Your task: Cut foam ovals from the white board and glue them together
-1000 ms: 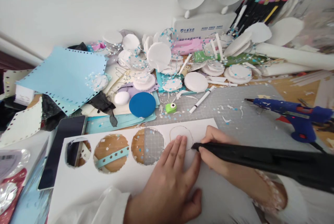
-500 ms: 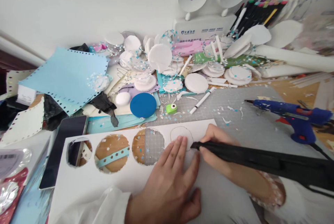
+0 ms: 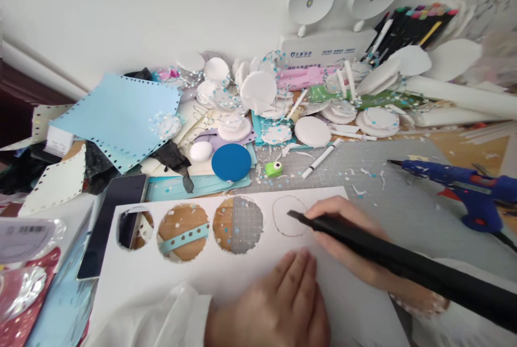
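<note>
A white foam board lies in front of me, with a row of round holes cut through it. Right of the holes, a circle outline marks its surface. My right hand grips a long black pen-like cutting tool; its tip shows over the inside of that outline, and whether it touches the board I cannot tell. Below the outline, my left hand rests on the board with nothing in it, fingers stretched out side by side and the thumb hidden.
A blue glue gun lies at the right on the grey cutting mat. Behind the board are a green paper punch, a white marker and a blue disc. A phone lies under the board's left edge. Several white discs crowd the wall.
My left hand has slid back towards me, off the circle outline, its fingers drawn closer together. The tool's tip has shifted from the outline's right edge to over its middle. The view has swung slightly left.
</note>
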A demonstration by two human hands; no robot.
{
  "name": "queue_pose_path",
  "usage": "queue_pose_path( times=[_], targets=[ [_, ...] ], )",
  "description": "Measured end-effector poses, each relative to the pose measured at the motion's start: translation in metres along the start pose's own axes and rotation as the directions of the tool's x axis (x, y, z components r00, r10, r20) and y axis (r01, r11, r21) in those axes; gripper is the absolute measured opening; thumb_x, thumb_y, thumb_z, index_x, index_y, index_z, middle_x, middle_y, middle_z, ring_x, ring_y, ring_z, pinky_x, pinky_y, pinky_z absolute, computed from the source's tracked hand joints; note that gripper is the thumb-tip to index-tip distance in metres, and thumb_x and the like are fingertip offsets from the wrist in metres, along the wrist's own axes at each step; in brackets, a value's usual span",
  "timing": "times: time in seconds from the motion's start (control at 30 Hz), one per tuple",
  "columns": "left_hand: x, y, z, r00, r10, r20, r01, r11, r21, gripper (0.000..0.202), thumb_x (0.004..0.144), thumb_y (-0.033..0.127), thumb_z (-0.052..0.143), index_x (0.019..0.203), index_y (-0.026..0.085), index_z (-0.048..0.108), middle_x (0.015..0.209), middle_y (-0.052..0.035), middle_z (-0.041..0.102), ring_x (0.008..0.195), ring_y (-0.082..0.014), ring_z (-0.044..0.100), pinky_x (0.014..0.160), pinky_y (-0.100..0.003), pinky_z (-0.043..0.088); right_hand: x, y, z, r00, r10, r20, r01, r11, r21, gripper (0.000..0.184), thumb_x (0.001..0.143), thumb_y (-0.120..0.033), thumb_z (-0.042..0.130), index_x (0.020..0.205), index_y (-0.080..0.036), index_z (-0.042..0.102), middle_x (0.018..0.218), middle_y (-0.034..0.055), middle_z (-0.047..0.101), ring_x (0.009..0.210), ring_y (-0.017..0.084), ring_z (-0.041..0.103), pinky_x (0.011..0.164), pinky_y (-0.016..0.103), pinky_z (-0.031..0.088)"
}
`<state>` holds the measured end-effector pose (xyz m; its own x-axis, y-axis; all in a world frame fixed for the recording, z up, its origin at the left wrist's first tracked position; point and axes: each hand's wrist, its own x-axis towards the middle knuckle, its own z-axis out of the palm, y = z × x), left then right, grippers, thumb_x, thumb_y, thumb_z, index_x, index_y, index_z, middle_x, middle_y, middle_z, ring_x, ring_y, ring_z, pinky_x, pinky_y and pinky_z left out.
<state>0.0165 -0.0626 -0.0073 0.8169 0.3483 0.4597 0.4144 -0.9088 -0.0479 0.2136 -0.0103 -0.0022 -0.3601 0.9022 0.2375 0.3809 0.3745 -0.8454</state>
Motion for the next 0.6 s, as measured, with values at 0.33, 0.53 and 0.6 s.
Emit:
queue_pose_path(
  times=[0.33, 0.53, 0.6],
  targets=[
    [0.0007, -0.0013, 0.0002, 1.000, 0.007, 0.021, -0.007, 1.000, 0.004, 0.021, 0.087, 0.016, 0.052, 0.095, 0.006, 0.068, 0.103, -0.0158, 0.074, 0.103, -0.0281, 0.069, 0.095, -0.038, 0.055, 0.0071, -0.0018, 0.0000, 0.947, -0.089, 0.307, 0.062, 0.993, 0.099, 0.018, 0.085, -0.010, 0.047, 0.095, -0.022, 0.056, 0.080, 0.0010, 0.062, 0.072, 0.015, 0.059, 0.067, 0.026, 0.048],
    [0.0003, -0.0008, -0.0002, 1.000, 0.008, 0.020, -0.008, 1.000, -0.011, 0.022, 0.086, 0.016, 0.053, 0.095, 0.005, 0.069, 0.099, -0.0165, 0.074, 0.102, -0.0294, 0.069, 0.094, -0.040, 0.056, 0.0040, 0.0040, 0.0019, 0.931, -0.174, 0.322, 0.172, 0.984, 0.036, 0.022, 0.081, -0.008, 0.049, 0.097, -0.021, 0.057, 0.080, 0.0024, 0.062, 0.073, 0.016, 0.057, 0.069, 0.027, 0.047],
    [0.0002, -0.0013, -0.0008, 1.000, 0.003, 0.025, -0.002, 1.000, -0.021, 0.022, 0.087, 0.017, 0.053, 0.095, 0.005, 0.069, 0.101, -0.0168, 0.074, 0.103, -0.0297, 0.069, 0.094, -0.039, 0.056, 0.0048, 0.0054, 0.0006, 0.923, -0.186, 0.338, 0.178, 0.983, 0.054, 0.023, 0.081, -0.009, 0.048, 0.098, -0.021, 0.057, 0.081, 0.0021, 0.062, 0.074, 0.016, 0.057, 0.069, 0.027, 0.047]
  ],
)
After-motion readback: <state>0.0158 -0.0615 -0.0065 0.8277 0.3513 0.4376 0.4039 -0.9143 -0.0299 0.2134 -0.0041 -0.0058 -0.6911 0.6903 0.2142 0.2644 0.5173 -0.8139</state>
